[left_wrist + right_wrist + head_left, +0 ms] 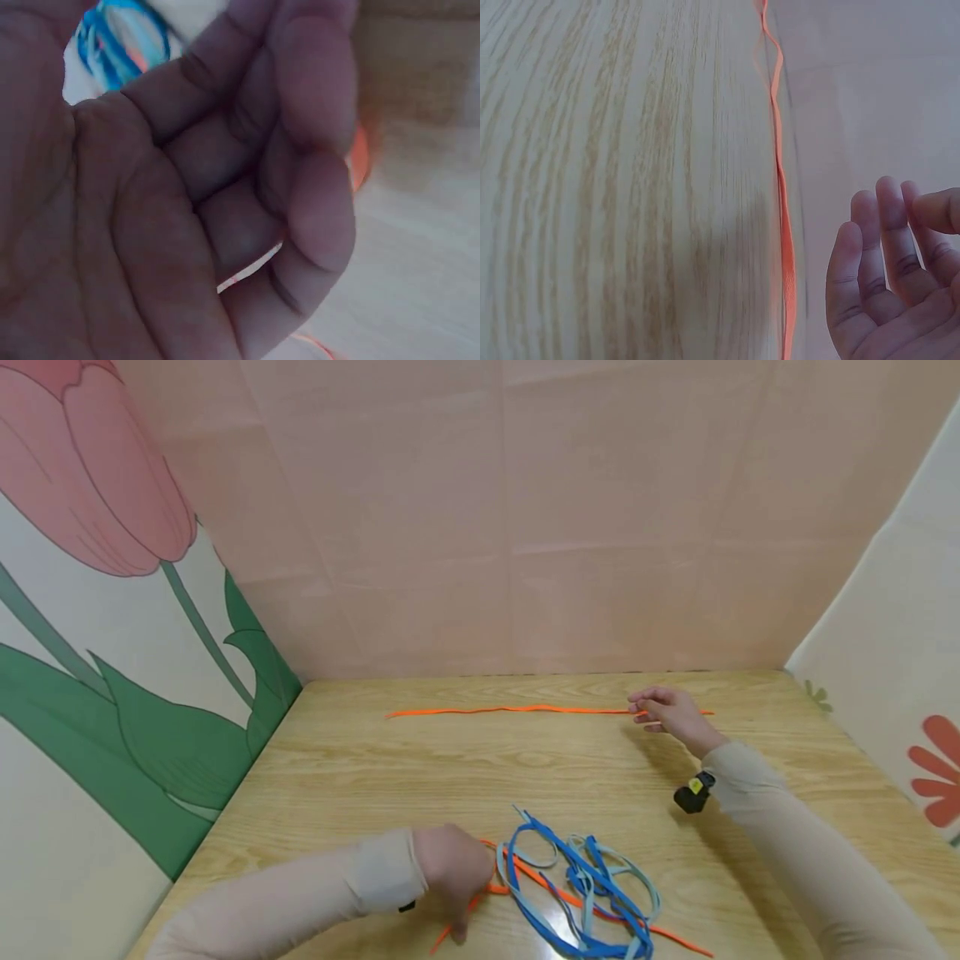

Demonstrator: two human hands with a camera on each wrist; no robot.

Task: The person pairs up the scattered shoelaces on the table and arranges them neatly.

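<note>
One flat orange lace lies stretched sideways along the back of the wooden table. My right hand hovers over its right part; in the right wrist view the fingers are loosely bent, with no lace seen between them. At the front, my left hand reaches down onto another orange lace, whose end comes out below it. Its fingers are curled in the left wrist view, but whether they grip the lace is hidden. Blue laces and pale blue laces lie tangled beside this hand.
A pink cloth hangs behind the table. Flower-printed cloths stand at the left and right sides. A black wrist device sits at the right sleeve.
</note>
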